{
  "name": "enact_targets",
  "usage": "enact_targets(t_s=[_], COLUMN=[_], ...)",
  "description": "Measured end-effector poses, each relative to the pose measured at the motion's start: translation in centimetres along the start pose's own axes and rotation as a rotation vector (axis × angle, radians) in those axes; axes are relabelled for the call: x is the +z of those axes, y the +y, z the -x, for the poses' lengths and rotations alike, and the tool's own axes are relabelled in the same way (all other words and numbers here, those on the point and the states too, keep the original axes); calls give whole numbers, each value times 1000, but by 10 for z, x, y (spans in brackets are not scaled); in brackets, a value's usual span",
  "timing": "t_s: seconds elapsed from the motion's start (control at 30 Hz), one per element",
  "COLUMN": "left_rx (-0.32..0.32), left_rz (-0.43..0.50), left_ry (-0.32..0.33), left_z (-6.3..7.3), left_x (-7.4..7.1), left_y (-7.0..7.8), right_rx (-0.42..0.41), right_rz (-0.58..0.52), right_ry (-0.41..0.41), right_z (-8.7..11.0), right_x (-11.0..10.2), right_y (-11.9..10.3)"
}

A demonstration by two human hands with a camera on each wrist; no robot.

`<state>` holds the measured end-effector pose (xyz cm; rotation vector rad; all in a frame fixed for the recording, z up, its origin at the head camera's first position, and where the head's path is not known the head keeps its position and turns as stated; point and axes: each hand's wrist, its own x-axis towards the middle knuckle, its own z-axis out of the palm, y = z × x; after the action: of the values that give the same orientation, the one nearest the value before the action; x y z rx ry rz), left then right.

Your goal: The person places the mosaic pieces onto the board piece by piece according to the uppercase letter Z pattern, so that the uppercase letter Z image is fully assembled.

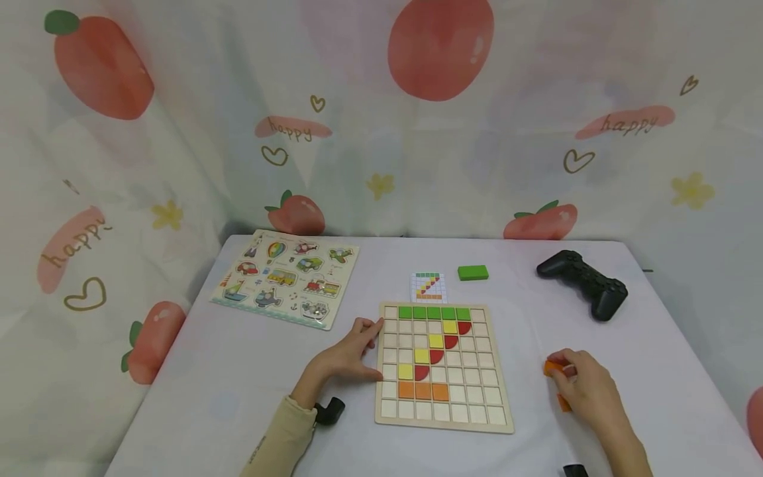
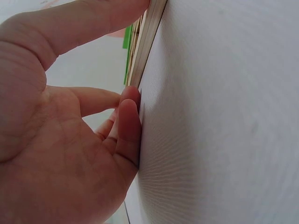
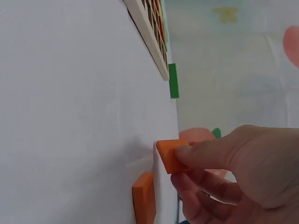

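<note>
A wooden grid board [image 1: 477, 377] lies flat in the middle of the table. It holds a top row of several green square tiles [image 1: 434, 313], a diagonal of yellow squares [image 1: 436, 341] beside red rounded pieces [image 1: 451, 342], and three orange squares [image 1: 423, 391] in a lower row. Thumb and index fingertip of my left hand [image 1: 341, 360] touch the board's left edge, spread apart. To the right of the board, my right hand [image 1: 590, 391] pinches an orange square block [image 3: 169, 156] between thumb and fingers, just above the table. Another orange block [image 3: 144, 200] lies under that hand.
Behind the board lie a small pattern card [image 1: 428, 287] and a green block [image 1: 473, 273]. A black game controller [image 1: 584, 283] rests at the back right. At the back left is a picture puzzle board [image 1: 286, 277]. A fruit-printed curtain [image 1: 417, 146] hangs behind the table.
</note>
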<state>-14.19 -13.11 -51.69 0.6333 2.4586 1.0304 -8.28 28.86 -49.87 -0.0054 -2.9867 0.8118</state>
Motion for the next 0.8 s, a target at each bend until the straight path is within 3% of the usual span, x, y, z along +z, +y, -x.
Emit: enact_targets(t_s=[0.1,0.17,0.23,0.33,0.47,0.53,0.8], left_rx=[0,0,3,12,18,15,6], left_rz=[1,3,3,4,5,3,0], left_ry=[4,8,12,12,7,3,5], left_z=[1,1,1,2,1,1,1], left_x=[0,-1,-1,-2,-1,-1,-1], left_y=[0,-1,-1,-1,0,1,3], right_rx=[-132,-213,-262,-288,-324,-336,-362], right_rz=[-66,-146,-251,-386,-436,-433,-465], right_ry=[135,155,102,-69,-276,-315,-338], right_z=[1,0,0,1,3,4,4], right_x=[13,24,33,45,58,61,61], right_y=[-13,-27,-42,-62,-78,-82,-82])
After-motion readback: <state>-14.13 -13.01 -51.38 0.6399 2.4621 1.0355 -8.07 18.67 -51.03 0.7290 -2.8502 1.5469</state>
